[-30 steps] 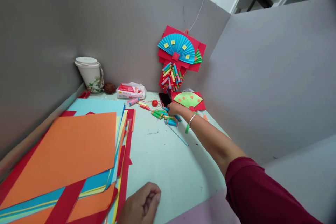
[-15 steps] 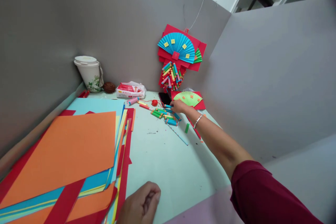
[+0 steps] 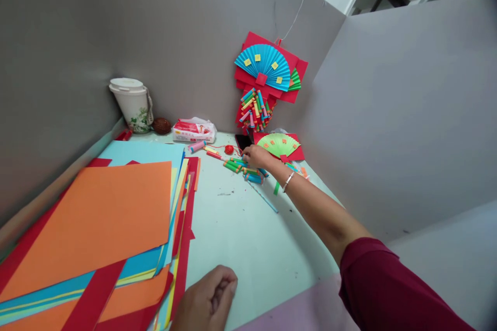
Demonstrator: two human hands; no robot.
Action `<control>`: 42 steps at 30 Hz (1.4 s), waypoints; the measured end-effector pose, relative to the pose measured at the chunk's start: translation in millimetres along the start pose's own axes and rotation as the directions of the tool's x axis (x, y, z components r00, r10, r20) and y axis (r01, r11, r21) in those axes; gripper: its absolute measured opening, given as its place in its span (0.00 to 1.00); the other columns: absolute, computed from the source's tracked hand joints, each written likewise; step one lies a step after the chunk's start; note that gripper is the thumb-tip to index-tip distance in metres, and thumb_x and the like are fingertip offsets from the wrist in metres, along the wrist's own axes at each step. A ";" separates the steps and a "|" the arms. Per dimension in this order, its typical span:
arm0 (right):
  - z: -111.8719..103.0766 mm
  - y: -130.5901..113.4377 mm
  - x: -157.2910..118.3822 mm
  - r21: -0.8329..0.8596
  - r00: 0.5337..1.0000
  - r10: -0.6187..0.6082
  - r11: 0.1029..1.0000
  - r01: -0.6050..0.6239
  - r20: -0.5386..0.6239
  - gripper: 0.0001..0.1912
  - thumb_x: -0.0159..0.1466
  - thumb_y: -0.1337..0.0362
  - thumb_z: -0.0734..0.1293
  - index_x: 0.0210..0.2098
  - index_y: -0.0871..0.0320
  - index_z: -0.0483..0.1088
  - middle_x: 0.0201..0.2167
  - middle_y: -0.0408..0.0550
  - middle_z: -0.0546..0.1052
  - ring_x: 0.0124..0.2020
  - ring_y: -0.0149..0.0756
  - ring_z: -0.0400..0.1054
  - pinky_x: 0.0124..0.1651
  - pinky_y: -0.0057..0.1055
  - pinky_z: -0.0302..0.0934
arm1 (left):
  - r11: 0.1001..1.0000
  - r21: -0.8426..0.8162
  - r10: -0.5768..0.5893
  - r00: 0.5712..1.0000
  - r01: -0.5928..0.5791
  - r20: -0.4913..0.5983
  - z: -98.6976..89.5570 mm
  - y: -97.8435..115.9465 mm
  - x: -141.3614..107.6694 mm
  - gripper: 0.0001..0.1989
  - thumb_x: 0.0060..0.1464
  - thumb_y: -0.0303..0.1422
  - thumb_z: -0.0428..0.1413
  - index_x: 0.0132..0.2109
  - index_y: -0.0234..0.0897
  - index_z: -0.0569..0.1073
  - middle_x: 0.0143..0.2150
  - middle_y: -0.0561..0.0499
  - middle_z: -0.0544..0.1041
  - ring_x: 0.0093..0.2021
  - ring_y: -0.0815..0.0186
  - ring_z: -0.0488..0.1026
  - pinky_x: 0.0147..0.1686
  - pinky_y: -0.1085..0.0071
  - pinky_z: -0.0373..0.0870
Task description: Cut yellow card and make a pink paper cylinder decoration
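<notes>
Right hand (image 3: 257, 155) is over the paper rolls (image 3: 232, 167), right of the paper stack's (image 3: 101, 217) far end; cannot tell whether it grips one. Left hand (image 3: 209, 295) curls in a loose fist by the stack's near right edge. Green fan (image 3: 276, 144) sits farther right of the stack.

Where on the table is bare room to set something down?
The widest bare patch of table lies between the paper stack, left hand and thin stick. Around the right hand it is crowded with small rolls and the pale green fan.
</notes>
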State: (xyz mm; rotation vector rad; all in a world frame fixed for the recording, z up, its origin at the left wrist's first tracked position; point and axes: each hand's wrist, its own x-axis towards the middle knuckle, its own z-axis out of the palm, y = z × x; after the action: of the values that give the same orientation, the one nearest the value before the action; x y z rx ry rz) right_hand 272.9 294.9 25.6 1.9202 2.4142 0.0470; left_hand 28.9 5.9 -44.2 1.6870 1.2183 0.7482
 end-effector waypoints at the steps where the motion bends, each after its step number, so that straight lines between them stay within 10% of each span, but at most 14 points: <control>1: -0.4 -7.7 -1.0 0.010 0.999 -0.032 0.999 0.032 -0.019 0.18 0.69 0.56 0.64 0.54 0.58 0.68 0.53 0.53 0.71 0.51 0.43 0.68 0.52 0.47 0.65 | 1.000 -0.001 0.000 1.000 0.000 0.001 0.0 0.1 0.1 0.17 0.60 0.45 0.45 0.32 0.41 0.71 0.24 0.55 0.67 0.25 0.67 0.65 0.26 0.75 0.61; 8: 2.9 -47.1 -1.6 0.031 0.992 -0.127 0.991 0.127 -0.011 0.25 0.65 0.49 0.66 0.53 0.61 0.68 0.53 0.56 0.72 0.54 0.46 0.66 0.54 0.44 0.62 | 1.000 -0.020 0.002 1.000 -0.003 -0.018 -1.4 4.7 -0.4 0.16 0.59 0.43 0.47 0.31 0.41 0.71 0.23 0.55 0.66 0.25 0.67 0.63 0.25 0.75 0.60; 42: 14.9 -70.9 22.5 0.073 0.999 -0.026 0.997 0.027 -0.019 0.19 0.68 0.59 0.65 0.56 0.59 0.66 0.52 0.53 0.71 0.48 0.42 0.70 0.49 0.45 0.68 | 1.000 -0.007 -0.005 1.000 0.005 0.011 -1.3 3.4 -0.6 0.15 0.60 0.41 0.45 0.31 0.41 0.70 0.23 0.55 0.66 0.25 0.67 0.64 0.25 0.74 0.59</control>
State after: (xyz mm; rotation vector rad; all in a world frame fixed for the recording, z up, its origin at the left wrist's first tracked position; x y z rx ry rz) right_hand 199.9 300.7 6.0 1.9248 2.4857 -0.0257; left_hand 29.0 5.4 -40.5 1.6796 1.2106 0.7380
